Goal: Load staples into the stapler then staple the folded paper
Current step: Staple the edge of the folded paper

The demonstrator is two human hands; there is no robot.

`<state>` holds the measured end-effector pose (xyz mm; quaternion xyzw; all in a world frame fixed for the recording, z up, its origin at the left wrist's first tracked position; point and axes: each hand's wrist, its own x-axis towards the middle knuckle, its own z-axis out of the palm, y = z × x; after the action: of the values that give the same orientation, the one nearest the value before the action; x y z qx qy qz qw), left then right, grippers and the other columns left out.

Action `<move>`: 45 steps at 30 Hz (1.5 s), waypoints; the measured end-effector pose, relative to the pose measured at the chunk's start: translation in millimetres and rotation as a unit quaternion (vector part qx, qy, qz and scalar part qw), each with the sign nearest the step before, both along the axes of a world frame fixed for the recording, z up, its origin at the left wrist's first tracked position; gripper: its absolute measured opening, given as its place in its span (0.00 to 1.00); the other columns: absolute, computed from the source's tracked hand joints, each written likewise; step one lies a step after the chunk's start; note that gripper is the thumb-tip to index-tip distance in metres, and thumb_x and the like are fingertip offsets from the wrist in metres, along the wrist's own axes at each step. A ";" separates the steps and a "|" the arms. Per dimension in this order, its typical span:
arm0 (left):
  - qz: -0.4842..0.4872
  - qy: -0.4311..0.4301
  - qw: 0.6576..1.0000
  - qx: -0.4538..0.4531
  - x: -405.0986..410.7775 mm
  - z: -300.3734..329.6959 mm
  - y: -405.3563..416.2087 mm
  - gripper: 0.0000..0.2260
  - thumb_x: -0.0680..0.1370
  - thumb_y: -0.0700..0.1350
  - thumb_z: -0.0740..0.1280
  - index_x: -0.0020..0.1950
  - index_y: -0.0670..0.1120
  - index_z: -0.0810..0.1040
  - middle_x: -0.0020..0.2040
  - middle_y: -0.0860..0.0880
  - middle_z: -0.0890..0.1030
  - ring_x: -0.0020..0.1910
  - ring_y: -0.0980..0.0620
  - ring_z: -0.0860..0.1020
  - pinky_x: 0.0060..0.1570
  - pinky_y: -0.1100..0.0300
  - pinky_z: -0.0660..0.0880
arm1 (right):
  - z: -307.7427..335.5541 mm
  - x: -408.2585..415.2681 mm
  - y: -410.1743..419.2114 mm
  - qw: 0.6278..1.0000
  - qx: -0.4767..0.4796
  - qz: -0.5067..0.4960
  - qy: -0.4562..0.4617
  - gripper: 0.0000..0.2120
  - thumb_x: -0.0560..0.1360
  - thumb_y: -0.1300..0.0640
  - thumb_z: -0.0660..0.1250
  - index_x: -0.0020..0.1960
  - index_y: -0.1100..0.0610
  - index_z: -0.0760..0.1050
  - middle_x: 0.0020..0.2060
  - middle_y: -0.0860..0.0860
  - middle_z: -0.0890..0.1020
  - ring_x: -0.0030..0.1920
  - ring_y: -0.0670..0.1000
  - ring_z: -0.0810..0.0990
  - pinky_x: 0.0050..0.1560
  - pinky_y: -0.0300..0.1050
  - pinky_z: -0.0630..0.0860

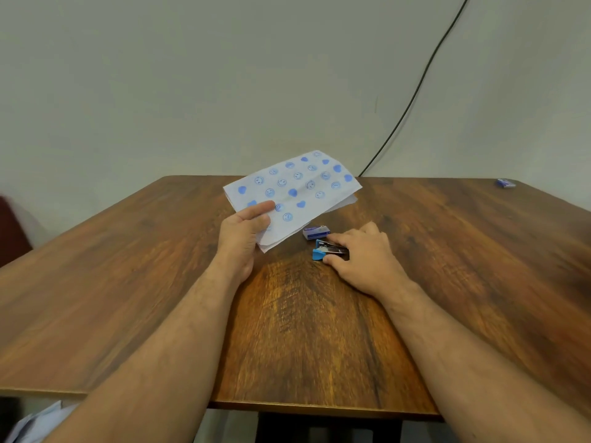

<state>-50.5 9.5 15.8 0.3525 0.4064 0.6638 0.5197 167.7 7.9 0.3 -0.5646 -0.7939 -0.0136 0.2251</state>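
Note:
My left hand holds the folded paper by its near corner, lifted off the wooden table; the paper is white with blue smiley faces and hearts. A small blue stapler lies on the table under the fingers of my right hand, thumb and fingers closed on its sides. A small blue and white staple box lies just beyond the stapler, between both hands.
A second small blue box lies at the table's far right corner. A black cable runs down the wall behind the table. White papers show below the table's near left edge.

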 end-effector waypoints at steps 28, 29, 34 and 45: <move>-0.093 0.067 0.992 0.053 9.9 -5.1 1.1 0.32 0.70 0.23 0.69 0.68 0.50 0.80 0.69 0.49 0.72 0.63 0.40 0.79 0.49 0.53 0.83 | 10.1 -44.7 -0.2 0.798 -0.258 0.072 0.539 0.10 0.78 0.59 0.63 0.52 0.62 0.82 0.37 0.56 0.84 0.27 0.47 0.72 0.26 0.41 0.67; -0.095 0.075 0.991 0.058 11.1 -4.8 0.3 0.32 0.70 0.22 0.68 0.68 0.50 0.80 0.69 0.49 0.72 0.63 0.42 0.79 0.50 0.53 0.83 | 9.7 -44.1 0.2 0.798 -0.259 0.073 0.539 0.10 0.78 0.59 0.64 0.52 0.63 0.82 0.38 0.57 0.84 0.26 0.47 0.72 0.26 0.40 0.67; -0.104 0.079 0.988 0.079 15.4 -2.8 -2.7 0.22 0.79 0.29 0.64 0.66 0.51 0.81 0.67 0.49 0.77 0.54 0.50 0.84 0.50 0.55 0.82 | 7.7 -44.5 1.3 0.782 -0.263 0.080 0.559 0.09 0.77 0.60 0.65 0.50 0.65 0.80 0.37 0.57 0.84 0.27 0.48 0.72 0.25 0.41 0.65; -0.117 0.080 0.985 0.101 14.2 -6.3 0.1 0.29 0.73 0.23 0.68 0.66 0.50 0.80 0.68 0.48 0.77 0.65 0.46 0.79 0.52 0.56 0.82 | 8.4 -43.6 1.9 0.772 -0.269 0.091 0.569 0.20 0.75 0.43 0.72 0.50 0.62 0.84 0.35 0.55 0.82 0.26 0.46 0.70 0.23 0.38 0.64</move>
<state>-36.3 9.6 9.5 0.5000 0.3333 0.6057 0.5216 124.1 9.8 8.7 -0.4318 -0.5399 0.5449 0.4745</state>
